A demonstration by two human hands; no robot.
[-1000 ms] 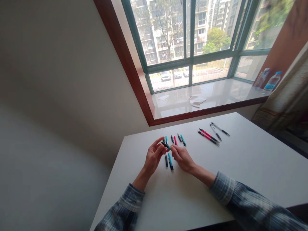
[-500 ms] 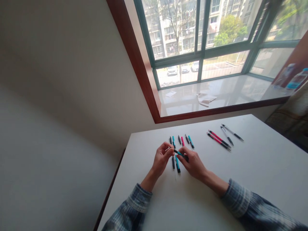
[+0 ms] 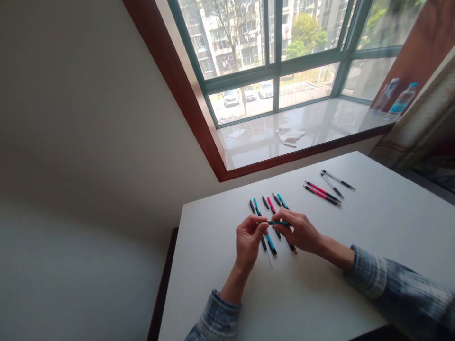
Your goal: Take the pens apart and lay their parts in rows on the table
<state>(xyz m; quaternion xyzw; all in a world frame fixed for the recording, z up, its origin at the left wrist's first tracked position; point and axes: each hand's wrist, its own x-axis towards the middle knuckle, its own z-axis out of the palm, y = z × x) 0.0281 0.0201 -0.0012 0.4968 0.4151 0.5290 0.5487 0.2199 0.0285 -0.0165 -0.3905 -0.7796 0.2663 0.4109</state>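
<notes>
A teal and black pen is held nearly level between my two hands above the table. My left hand pinches its dark left end between thumb and fingertips. My right hand grips the teal barrel from the right. Below and behind the hands lie pen parts: a short black grip piece, another black piece, a red barrel, and a teal barrel. Nearer me are a teal and black barrel and a thin pale refill. My hands partly hide the middle of these rows.
Red and black pens lie to the right on the white table, with grey and black pens beyond them. Behind the table is a window sill with a crumpled cloth and plastic bottles. A wall stands at left.
The camera view has shifted and tilted. The pen has turned from slanting down to the right to nearly level, and both hands still grip it. More loose parts show below my hands.
</notes>
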